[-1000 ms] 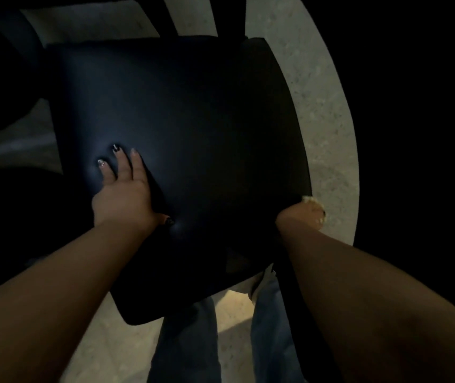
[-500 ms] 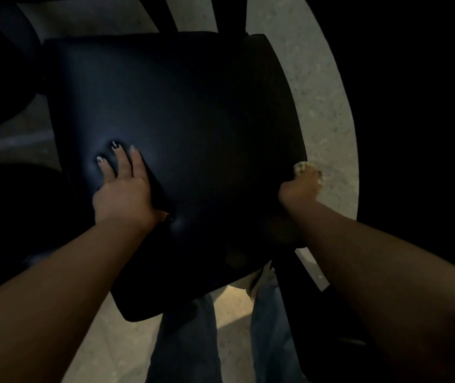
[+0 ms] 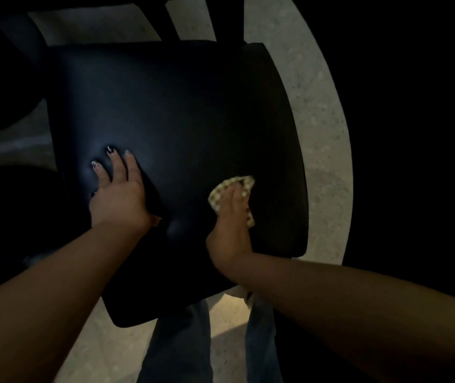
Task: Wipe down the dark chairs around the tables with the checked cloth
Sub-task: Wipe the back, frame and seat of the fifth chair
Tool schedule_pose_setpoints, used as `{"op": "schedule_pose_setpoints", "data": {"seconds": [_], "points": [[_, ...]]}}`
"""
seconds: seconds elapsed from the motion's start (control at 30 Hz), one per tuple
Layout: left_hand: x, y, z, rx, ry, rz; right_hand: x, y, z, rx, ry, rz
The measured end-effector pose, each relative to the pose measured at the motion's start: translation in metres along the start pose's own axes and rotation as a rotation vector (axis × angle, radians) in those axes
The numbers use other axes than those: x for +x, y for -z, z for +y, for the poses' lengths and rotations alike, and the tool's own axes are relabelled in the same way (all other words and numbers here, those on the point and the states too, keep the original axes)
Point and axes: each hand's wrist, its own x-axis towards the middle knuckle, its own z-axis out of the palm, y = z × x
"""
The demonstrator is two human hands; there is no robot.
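Both of our hands are on the dark chair seat (image 3: 182, 120). Our left hand (image 3: 117, 199) lies flat on the left part of the cushion, fingers straight and slightly spread, pressing down so the padding dimples under the fingertips. Our right hand (image 3: 230, 230) rests on the right part of the seat with the checked cloth (image 3: 234, 186) bunched under it; the fingers curl over the cloth and hold it against the cushion, and pale checked folds stick out past the fingertips and along the right side of the hand. We see the seat's curved right edge just beyond the cloth. Beneath the chair is a pale speckled floor (image 3: 320, 167), and our blue jeans (image 3: 182, 349) show below the near edge of the seat. Dark shapes fill the left and right margins, too dim for us to identify.
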Motion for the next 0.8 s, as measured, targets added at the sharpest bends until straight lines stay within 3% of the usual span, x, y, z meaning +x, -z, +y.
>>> {"op": "schedule_pose_setpoints", "data": {"seconds": [0.07,0.17,0.27,0.37,0.47,0.57,0.63,0.7,0.8], "points": [[0.0,0.0,-0.001,0.0,-0.009,0.016,0.029,0.039,0.023,0.179,-0.052,0.115],[0.001,-0.003,-0.004,0.004,-0.031,0.029,0.08,0.075,0.067,0.179,-0.198,0.243],[0.001,-0.006,-0.005,-0.001,-0.034,0.045,0.096,0.068,0.074,0.162,-0.263,0.272],[0.002,-0.005,-0.003,-0.024,-0.035,0.043,0.07,0.029,0.034,0.116,0.023,0.258],[-0.001,-0.004,-0.002,-0.068,-0.033,0.029,0.032,-0.009,-0.001,-0.017,0.493,0.03],[-0.003,-0.003,-0.001,-0.114,-0.017,0.019,0.026,-0.019,-0.008,0.077,0.599,0.019],[-0.003,-0.003,0.0,-0.135,-0.013,0.017,0.049,0.01,-0.007,0.129,0.455,0.176],[-0.002,-0.004,0.0,-0.157,-0.019,0.028,0.094,0.051,0.01,0.213,0.197,0.333],[-0.002,-0.006,0.0,-0.186,-0.017,0.026,0.152,0.097,0.054,0.331,-0.251,0.379]]}}
